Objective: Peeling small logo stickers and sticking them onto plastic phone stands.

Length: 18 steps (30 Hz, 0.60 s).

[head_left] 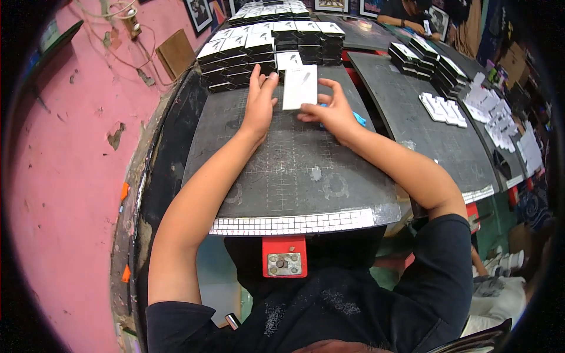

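Note:
A small flat white box [299, 88] with a dark printed picture on its face is held up over the dark table. My right hand [336, 113] grips it at its lower right edge, thumb in front. My left hand [259, 105] is open just left of the box, fingers stretched forward and apart from it. Just beyond, stacked boxes with white tops and black sides [236, 56] stand in rows, and one white-topped box [288, 59] sits lower, partly hidden by the held one. Something blue [358, 119] lies behind my right wrist, mostly covered.
The dark table [282, 176] has a white gridded strip [294, 223] along its front edge. On a neighbouring table to the right are more stacked boxes [432, 65] and white trays [442, 110]. A pink wall [65, 176] borders the left. Another person [406, 17] works at the far right.

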Available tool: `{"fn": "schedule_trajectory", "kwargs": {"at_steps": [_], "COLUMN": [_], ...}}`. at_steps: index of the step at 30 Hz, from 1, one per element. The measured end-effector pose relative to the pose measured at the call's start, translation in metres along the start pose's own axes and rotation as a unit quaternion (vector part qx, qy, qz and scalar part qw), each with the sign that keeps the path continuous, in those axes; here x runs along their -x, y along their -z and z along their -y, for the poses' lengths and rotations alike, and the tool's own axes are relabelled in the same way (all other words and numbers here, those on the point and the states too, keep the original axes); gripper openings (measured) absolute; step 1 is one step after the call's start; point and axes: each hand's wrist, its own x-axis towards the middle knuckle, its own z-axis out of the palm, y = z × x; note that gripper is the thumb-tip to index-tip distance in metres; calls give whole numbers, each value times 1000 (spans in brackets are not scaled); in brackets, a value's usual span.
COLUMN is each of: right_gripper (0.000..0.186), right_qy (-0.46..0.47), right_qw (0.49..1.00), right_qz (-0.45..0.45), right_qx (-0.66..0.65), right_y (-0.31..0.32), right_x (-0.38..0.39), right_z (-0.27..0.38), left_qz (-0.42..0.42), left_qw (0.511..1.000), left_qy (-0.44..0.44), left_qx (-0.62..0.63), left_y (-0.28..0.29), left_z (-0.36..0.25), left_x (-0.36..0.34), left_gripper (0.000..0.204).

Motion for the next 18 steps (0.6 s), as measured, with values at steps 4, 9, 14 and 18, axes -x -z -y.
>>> {"fn": "schedule_trajectory", "kwargs": {"at_steps": [4,9,14,18], "right_gripper": [76,78,84,51], "right_qy": [-41,2,13,188], "right_qw": [996,996,970,907], "right_qz": [-67,-6,-73,-171], "right_qx": [-31,-85,230,336], "right_y": [11,29,34,50], "right_x": [-36,-114,-155,-160], "right_z": [14,12,-16,-42], "left_qz": [35,45,42,57], "left_qw": [981,975,983,979], "left_qy": [-19,-18,-16,-28], "left_qx": [-190,-216,-179,-196], "left_y": [33,28,39,26], "left_z": [43,50,58,55], "left_x": [-16,-15,-19,-23], "left_gripper": [77,74,69,65]}}
